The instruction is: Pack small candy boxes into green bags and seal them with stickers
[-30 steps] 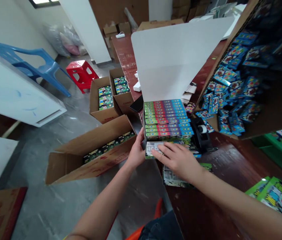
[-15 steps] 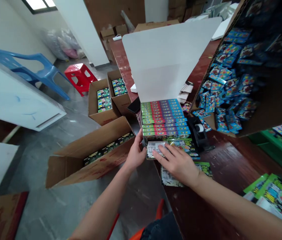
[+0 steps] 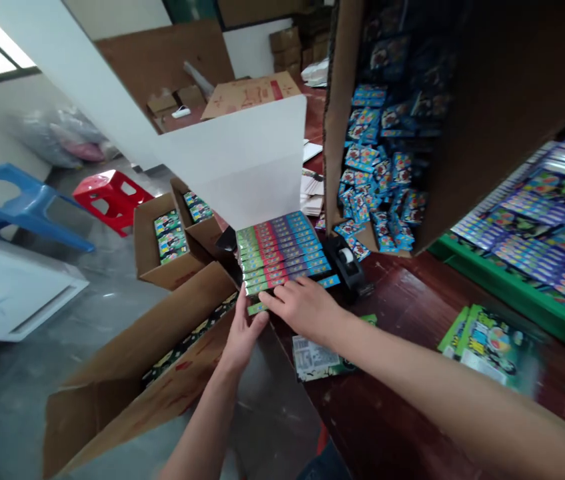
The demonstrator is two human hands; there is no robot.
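A display box (image 3: 243, 267) with a raised white lid (image 3: 242, 167) stands at the table edge, filled with rows of thin packs in green, red, purple and blue. Along its front lies a narrow colourful pack (image 3: 257, 309), its middle covered by my right hand (image 3: 307, 308). The right fingers are bent over this pack, their tips close to the front row. My left hand (image 3: 241, 330) is closed about the box's front left corner, thumb near the pack's green end. Below my right wrist, a flat printed packet (image 3: 315, 360) lies on the table.
A black tape dispenser (image 3: 349, 270) sits right of the box. Beyond it a large carton (image 3: 335, 133) holds many blue sachets. A green crate (image 3: 522, 287) of packs and green packets (image 3: 492, 347) are at right. Open cartons (image 3: 87, 407) stand on the left floor.
The view has swung right. The front pack, lying flat with its printed face up before, now shows a narrow colourful edge against the rows. Both hands have moved with it.
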